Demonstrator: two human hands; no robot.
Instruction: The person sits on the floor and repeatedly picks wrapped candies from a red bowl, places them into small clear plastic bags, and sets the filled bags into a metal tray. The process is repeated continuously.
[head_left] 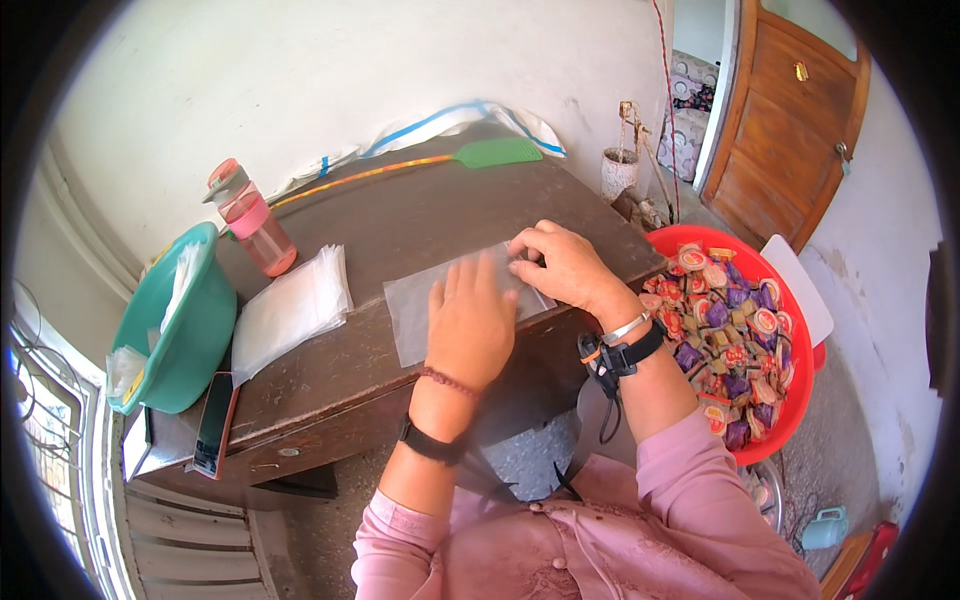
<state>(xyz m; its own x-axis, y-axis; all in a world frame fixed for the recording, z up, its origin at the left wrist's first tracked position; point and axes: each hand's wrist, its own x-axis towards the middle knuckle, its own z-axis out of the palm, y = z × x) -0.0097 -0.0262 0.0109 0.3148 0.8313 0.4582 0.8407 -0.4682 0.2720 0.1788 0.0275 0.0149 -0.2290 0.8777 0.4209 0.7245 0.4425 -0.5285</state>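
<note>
A clear flat plastic bag (408, 318) lies near the front edge of the dark brown table. My left hand (468, 325) rests palm down on it with the fingers stretched out, their tips a little blurred. At the bag's right end, the curled fingers and thumb of my right hand (568, 268) pinch its edge. To the left lies a stack of similar clear bags (295, 305). Right of the table stands a red basin (800, 385) heaped with small wrapped pieces in red, purple and gold.
A teal basin (190, 360) with plastic bags inside and a phone (213, 425) sit at the table's left end. Behind are a pink bottle (258, 222) and a green fly swatter (495, 152). A white board (800, 290) stands behind the red basin; a wooden door (785, 120) is beyond.
</note>
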